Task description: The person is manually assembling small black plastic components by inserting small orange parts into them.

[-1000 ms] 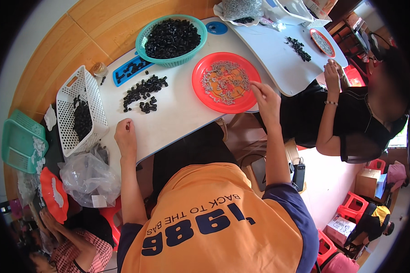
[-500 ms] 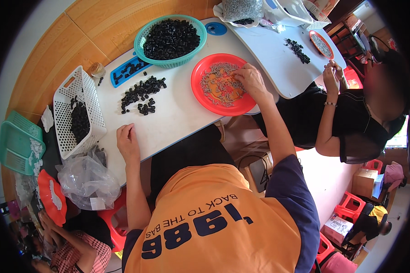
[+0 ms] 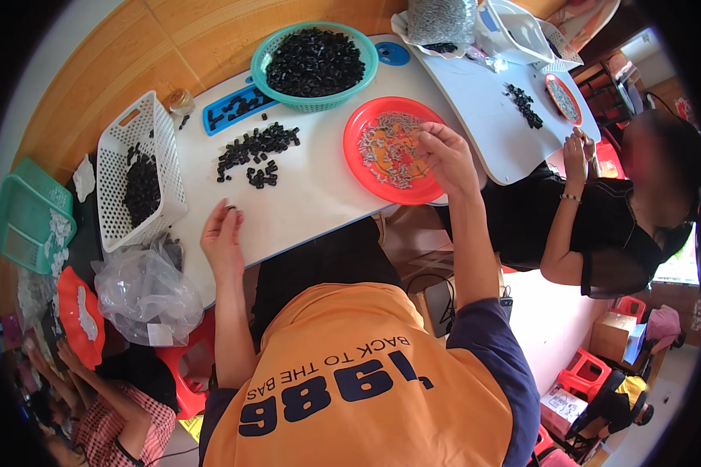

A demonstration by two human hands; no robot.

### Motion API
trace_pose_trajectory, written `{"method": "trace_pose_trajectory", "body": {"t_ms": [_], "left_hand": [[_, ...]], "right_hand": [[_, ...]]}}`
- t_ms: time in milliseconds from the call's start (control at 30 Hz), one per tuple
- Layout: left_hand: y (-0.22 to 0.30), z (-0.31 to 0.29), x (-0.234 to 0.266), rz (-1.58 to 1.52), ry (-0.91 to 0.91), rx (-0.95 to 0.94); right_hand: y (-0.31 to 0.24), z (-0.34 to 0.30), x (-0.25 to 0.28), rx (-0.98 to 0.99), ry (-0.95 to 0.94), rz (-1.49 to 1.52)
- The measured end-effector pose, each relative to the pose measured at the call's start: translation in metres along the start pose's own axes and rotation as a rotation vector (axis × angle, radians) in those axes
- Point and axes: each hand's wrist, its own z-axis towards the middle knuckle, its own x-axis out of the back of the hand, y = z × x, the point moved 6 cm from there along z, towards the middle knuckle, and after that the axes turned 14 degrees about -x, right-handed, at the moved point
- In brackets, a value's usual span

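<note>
My left hand [image 3: 224, 240] is held at the table's front edge, thumb and fingers pinched on a small black part [image 3: 231, 208]. Raised over the right rim of a red plate [image 3: 356, 167], my right hand [image 3: 449, 158] has its fingertips pressed together; whatever is in them is too small to make out. Many small silvery metal pieces [image 3: 397, 124], like screws or pins, lie spread on that plate. Between my hands and the wall is a loose pile of black parts [image 3: 258, 148], with a smaller cluster [image 3: 262, 175] beside it.
Behind the pile stand a green basket of black parts [image 3: 315, 66] and a blue tray [image 3: 210, 121]. At left are a white perforated basket [image 3: 171, 167] and a clear plastic bag [image 3: 152, 300]. A co-worker [image 3: 592, 210] sits at the adjoining table on the right.
My right hand has lifted from the metal pieces on the red plate and drawn back toward its rim. The left hand's fingers have shifted, and a black part now shows at their tips.
</note>
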Motion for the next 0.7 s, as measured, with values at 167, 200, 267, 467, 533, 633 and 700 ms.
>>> {"method": "trace_pose_trajectory", "body": {"t_ms": [167,200,267,467,533,633,700], "left_hand": [[0.019,-0.041,-0.063,-0.394,-0.167,0.201],[0.025,-0.045,-0.073,-0.478,-0.198,0.23],[0.036,-0.051,-0.085,-0.55,-0.221,0.266],[0.061,-0.062,-0.083,-0.528,-0.258,0.231],[0.064,-0.065,-0.078,-0.533,-0.247,0.208],[0.063,-0.069,-0.071,-0.538,-0.217,0.209],[0.063,-0.071,-0.067,-0.528,-0.194,0.208]], "right_hand": [[0.022,-0.031,-0.065,-0.021,-0.155,0.175],[0.027,-0.036,-0.082,-0.023,-0.169,0.189],[0.037,-0.049,-0.114,0.046,-0.066,-0.09],[0.051,-0.085,-0.199,0.319,-0.234,-0.568],[0.057,-0.086,-0.209,0.283,-0.226,-0.614],[0.061,-0.089,-0.22,0.324,-0.183,-0.742],[0.061,-0.091,-0.225,0.377,-0.157,-0.831]]}}
